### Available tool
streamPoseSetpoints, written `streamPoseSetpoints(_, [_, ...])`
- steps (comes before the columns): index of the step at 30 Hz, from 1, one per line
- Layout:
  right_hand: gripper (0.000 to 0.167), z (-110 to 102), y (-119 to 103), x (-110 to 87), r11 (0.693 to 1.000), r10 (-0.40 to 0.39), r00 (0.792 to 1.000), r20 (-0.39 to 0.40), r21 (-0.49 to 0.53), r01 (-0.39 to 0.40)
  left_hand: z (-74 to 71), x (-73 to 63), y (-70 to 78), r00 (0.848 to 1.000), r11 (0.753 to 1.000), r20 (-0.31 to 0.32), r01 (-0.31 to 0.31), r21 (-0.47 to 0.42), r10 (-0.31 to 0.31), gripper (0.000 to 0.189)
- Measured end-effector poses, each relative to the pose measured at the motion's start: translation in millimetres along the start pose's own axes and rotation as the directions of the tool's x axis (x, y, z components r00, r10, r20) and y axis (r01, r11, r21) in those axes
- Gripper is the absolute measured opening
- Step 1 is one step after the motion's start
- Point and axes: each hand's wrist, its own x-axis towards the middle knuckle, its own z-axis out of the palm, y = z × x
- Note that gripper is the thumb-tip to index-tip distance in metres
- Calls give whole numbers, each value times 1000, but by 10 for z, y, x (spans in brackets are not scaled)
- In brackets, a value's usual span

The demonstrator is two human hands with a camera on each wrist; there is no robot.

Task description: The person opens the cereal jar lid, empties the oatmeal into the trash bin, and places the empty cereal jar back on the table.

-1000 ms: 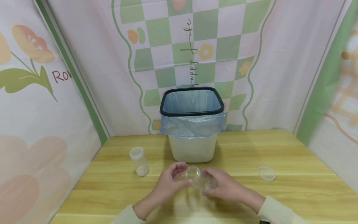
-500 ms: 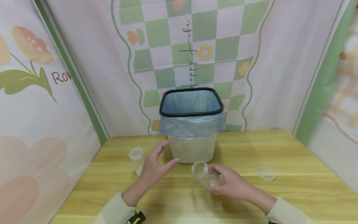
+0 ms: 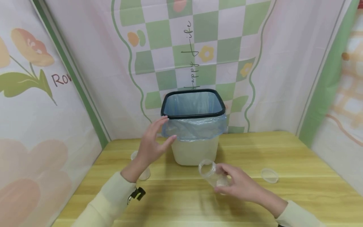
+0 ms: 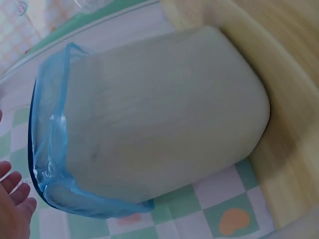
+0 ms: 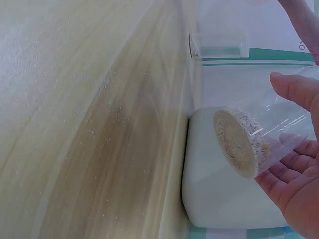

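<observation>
My right hand (image 3: 241, 183) grips a clear plastic jar (image 3: 211, 176), uncapped and tilted, its mouth towards the upper left in the head view. Pale flaky bits (image 5: 244, 134) lie at its bottom in the right wrist view. My left hand (image 3: 150, 146) is raised with fingers spread, holding nothing. Its fingertips are at the left front corner of the bin's dark rim (image 3: 195, 116); whether they touch it I cannot tell. A blue bag (image 3: 195, 127) lines the white bin (image 3: 195, 151) and folds over its outside.
A second clear jar (image 3: 145, 174) with pale contents stands at the left, partly behind my left wrist. On the right lies a clear round lid (image 3: 269, 175). Small white specks (image 5: 115, 118) dot the wooden table (image 3: 241, 148). Printed curtains (image 3: 113, 72) close off the back and sides.
My left hand has left the jar's mouth and moved up and left to the bin's rim, fingers spreading. The right hand has shifted slightly right with the jar.
</observation>
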Motion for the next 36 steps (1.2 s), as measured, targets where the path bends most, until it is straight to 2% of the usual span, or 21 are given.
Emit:
streamPoseSetpoints(6, [55,-85,-29,-13,999,5,1000,-25,-36,-6,42,196,-137,997,993,38,-65,96,61,56])
streamPoseSetpoints(15, [61,-254,-65,-15,997,-6,997,-77,-82,0,90,339,-266,994,984,106,-13,176,-6,52])
streamPoseSetpoints(19, [59,-328,-88,-19,995,-9,994,-107,-101,-2,109,358,-312,990,983,134,5,182,-29,49])
streamPoseSetpoints(30, [56,-546,-149,16,995,-8,994,-112,-102,-3,129,410,-376,986,987,162,2,162,-29,36])
streamPoseSetpoints(36, [53,-673,-180,57,993,-29,992,-124,-116,15,129,425,-405,987,988,154,16,153,-40,32])
